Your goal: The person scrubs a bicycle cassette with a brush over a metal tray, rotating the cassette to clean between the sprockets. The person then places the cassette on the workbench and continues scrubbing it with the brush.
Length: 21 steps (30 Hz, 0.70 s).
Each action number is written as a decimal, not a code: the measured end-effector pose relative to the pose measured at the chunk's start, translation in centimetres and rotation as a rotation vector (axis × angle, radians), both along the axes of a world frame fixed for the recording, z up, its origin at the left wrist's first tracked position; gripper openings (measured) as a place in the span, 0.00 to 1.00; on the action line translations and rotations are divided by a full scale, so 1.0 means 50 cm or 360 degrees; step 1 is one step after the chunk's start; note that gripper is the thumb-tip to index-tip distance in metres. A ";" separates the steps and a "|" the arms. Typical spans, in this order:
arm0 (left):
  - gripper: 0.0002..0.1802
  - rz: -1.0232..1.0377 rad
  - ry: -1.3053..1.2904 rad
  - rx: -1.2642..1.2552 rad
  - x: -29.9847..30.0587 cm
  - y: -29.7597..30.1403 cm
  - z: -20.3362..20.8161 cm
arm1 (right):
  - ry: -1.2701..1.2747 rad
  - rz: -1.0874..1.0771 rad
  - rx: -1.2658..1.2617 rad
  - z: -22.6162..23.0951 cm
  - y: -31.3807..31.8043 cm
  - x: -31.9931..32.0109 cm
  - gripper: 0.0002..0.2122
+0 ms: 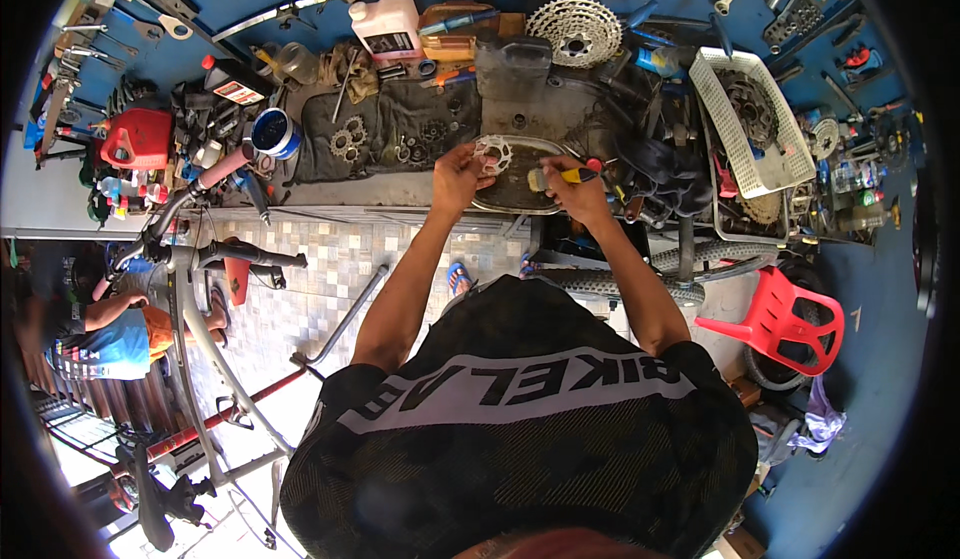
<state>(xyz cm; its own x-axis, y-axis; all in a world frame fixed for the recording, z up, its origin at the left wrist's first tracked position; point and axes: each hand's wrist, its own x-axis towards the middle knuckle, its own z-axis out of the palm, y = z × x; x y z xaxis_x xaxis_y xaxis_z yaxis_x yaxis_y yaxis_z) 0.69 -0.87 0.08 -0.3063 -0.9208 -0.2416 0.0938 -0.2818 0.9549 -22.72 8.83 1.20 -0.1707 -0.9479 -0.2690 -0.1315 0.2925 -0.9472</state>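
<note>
My left hand point(460, 176) is closed on a silver toothed bicycle sprocket point(494, 152), gripping it by its left side. In my right hand point(577, 194) is a brush point(578, 175) with a yellow and black handle. Its pale bristles point left toward the sprocket, with a small gap between them. Both hands are above a shallow oval tray point(548, 145) with dark, wet-looking contents at the front of the workbench. More sprockets point(348, 140) lie on a dark cloth point(318, 119) left of my hands.
A blue tub point(275, 134), a red jug point(137, 139) and a white jug point(386, 26) stand along the bench. A large cassette point(574, 33) is at the back, a white basket point(790, 164) to the right. A bike frame point(190, 329) and another person point(100, 329) are at left, a red chair point(785, 321) at right.
</note>
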 end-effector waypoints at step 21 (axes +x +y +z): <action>0.17 -0.0004 0.0033 0.0312 -0.032 0.029 -0.010 | 0.0515 -0.0036 -0.0342 0.037 -0.016 0.026 0.12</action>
